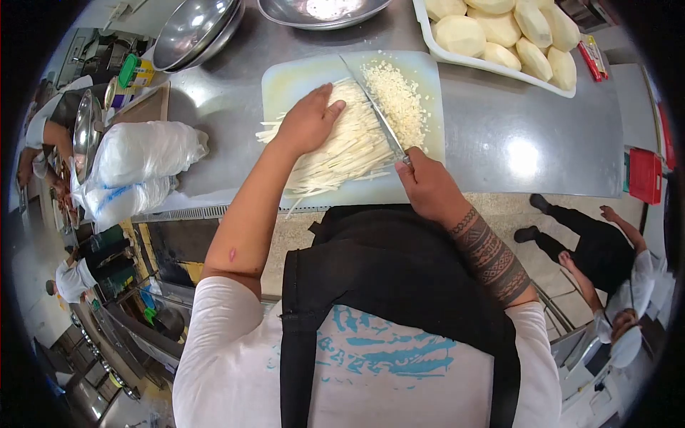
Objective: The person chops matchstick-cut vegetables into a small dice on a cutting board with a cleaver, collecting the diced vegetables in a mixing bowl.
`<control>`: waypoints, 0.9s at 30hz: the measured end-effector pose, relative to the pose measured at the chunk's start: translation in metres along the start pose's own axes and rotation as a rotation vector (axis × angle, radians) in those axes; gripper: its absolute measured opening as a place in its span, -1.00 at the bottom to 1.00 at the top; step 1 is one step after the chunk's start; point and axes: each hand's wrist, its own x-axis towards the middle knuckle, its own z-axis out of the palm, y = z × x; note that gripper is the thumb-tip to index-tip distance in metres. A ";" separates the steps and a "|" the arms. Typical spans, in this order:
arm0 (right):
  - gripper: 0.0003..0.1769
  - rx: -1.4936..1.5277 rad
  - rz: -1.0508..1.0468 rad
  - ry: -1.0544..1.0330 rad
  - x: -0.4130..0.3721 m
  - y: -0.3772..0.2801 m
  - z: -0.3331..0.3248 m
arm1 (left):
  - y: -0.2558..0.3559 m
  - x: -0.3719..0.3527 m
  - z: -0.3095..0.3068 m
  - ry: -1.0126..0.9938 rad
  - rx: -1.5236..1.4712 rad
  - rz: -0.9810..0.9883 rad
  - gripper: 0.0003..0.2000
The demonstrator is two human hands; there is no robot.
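A pale cutting board [285, 82] lies on the steel counter. A bundle of thin white potato strips [353, 153] stretches across it. My left hand [308, 120] presses flat on the strips at their far end. My right hand [428, 187] grips the handle of a knife [378, 114], whose blade runs across the strips' right edge. Beyond the blade sits a heap of finely diced potato [396, 96].
A white tray [457, 58] of peeled potatoes stands at the back right. Steel bowls [196, 28] sit at the back left, tied plastic bags [139, 167] at the left. Another person [606, 264] stands at the right, others at the left. Bare counter [514, 135] lies right of the board.
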 end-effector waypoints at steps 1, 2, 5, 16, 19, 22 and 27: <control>-0.64 0.020 -0.005 -0.018 0.002 0.001 -0.003 | 0.002 -0.003 -0.002 0.003 0.007 -0.018 -0.37; -0.64 0.038 -0.012 -0.036 0.004 0.002 -0.006 | 0.002 0.000 -0.005 0.010 0.008 -0.025 -0.37; -0.62 0.006 0.041 -0.068 0.013 0.000 -0.020 | 0.006 0.020 -0.018 -0.098 -0.060 -0.156 -0.46; -0.62 0.020 -0.010 -0.097 0.030 0.011 -0.018 | 0.016 0.039 0.026 0.191 0.066 0.005 -0.65; -0.62 -0.024 -0.021 -0.111 0.030 0.008 -0.021 | 0.039 0.031 0.029 0.237 0.097 -0.035 -0.70; -0.63 -0.098 -0.027 -0.099 0.020 0.002 -0.032 | 0.045 0.030 0.028 0.207 0.202 -0.061 -0.72; -0.64 -0.102 -0.015 -0.108 0.004 -0.020 -0.046 | 0.039 0.030 0.031 0.247 0.242 0.002 -0.70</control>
